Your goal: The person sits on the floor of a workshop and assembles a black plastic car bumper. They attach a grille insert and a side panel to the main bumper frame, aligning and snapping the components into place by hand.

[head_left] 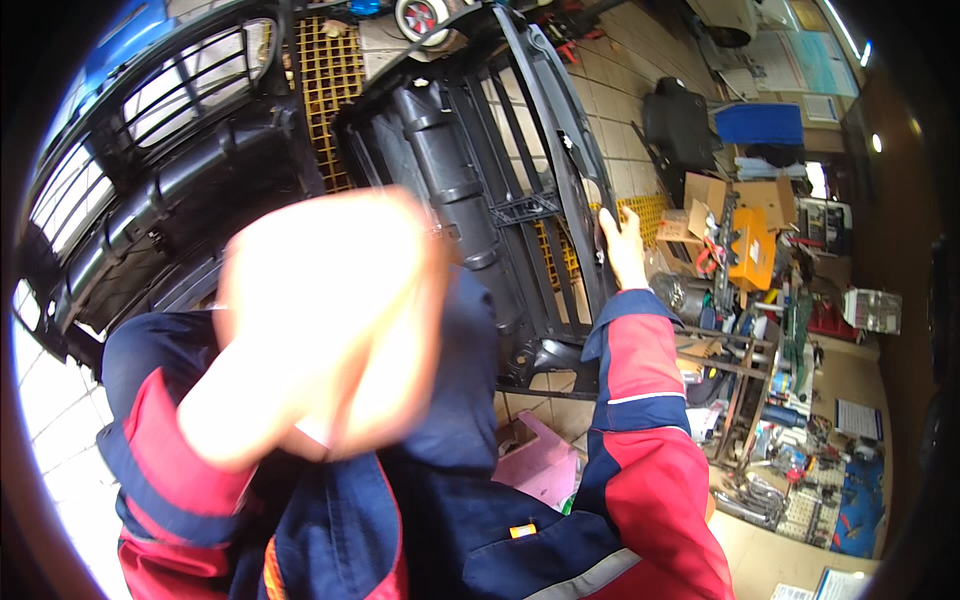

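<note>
Close to the camera, my left hand (320,310) is a bright, smeared shape over my lap; its fingers cannot be made out. My right hand (626,247) is at the right edge of a black plastic car bumper (440,140), thumb and a finger showing on either side of that edge. This bumper stands in front of me, with ribs, slats and grille openings on the side turned to me. A second black bumper (190,170) with wide grille openings is at the left, partly hidden by my left hand.
Yellow floor grating (330,80) runs between the bumpers. A pink sheet (540,465) lies near my right sleeve. On the right, a cluttered bench holds tools, cardboard boxes (705,190) and an orange case (752,250). A black chair (680,125) stands further back. A small wheel (422,20) is at the far side.
</note>
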Action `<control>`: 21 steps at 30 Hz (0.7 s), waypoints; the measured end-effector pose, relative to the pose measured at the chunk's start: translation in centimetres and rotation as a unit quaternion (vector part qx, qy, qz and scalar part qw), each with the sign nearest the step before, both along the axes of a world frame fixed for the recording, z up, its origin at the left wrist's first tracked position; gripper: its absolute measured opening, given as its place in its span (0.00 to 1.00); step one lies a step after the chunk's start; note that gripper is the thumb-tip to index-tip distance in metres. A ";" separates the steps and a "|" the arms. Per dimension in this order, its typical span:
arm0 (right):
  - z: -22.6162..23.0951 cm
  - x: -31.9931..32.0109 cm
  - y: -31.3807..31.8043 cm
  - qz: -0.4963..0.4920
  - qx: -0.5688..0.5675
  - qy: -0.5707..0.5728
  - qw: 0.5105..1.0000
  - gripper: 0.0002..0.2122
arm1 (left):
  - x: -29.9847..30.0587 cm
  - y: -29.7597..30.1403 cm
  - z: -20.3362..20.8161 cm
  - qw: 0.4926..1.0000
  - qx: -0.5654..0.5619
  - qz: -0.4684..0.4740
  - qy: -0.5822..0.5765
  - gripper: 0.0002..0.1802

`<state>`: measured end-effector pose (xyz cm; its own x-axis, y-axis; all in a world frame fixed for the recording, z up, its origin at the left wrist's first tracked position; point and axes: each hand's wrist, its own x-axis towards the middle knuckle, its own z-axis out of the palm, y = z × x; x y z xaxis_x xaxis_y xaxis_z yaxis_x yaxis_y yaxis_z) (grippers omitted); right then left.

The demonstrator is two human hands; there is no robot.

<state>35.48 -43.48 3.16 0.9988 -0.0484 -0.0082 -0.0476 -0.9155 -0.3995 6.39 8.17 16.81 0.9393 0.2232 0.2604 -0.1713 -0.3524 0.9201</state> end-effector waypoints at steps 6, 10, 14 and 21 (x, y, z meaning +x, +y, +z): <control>2.3 -0.5 1.6 0.008 -0.006 0.040 0.999 0.37 | 15.6 -9.6 -21.3 0.924 -0.022 -0.201 0.324 0.23; 2.8 -1.1 2.6 -0.021 -0.010 0.030 0.999 0.34 | 18.8 -17.9 -29.3 0.801 -0.399 -0.185 0.407 0.11; 2.4 -1.9 3.1 -0.040 -0.004 0.014 0.999 0.31 | 20.6 -24.5 -33.3 0.718 -0.533 -0.118 0.432 0.40; 1.5 -2.2 2.8 -0.023 0.015 -0.014 1.000 0.25 | 22.9 -32.0 -34.8 0.757 -0.486 -0.045 0.434 0.48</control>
<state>33.26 -40.71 4.62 0.9953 -0.0950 0.0180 -0.0782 -0.9001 -0.4286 29.29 -23.78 -17.99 0.6847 -0.1626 -0.7105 0.6640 0.5411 0.5160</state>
